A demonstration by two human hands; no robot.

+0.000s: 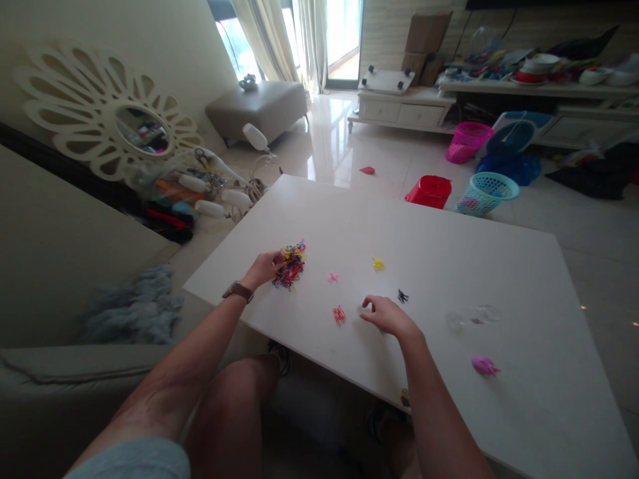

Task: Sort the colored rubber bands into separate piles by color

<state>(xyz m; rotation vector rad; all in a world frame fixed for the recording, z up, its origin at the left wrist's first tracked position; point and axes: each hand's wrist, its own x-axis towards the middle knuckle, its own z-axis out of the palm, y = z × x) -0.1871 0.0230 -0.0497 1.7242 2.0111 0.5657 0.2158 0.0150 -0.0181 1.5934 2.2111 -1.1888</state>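
Observation:
A heap of small elastic bands in mixed colours point(291, 265) lies on the white table point(449, 259). My left hand point(264, 267), a watch on its wrist, reaches into the heap's left side with fingers pinched. Separate little clusters lie to the right: pink point(333, 277), yellow point(378, 264), red point(339, 314) and black point(402, 296). My right hand point(387, 315) rests on the table between the red and black clusters, fingers curled down; what they hold, if anything, is hidden.
A purple cluster point(484, 364) and a clear bag or lid point(472, 317) lie on the table's right side. On the floor beyond stand a red bin point(429, 191), a teal basket point(486, 193) and a pink basket point(468, 141). Clutter lies at the left by a sofa.

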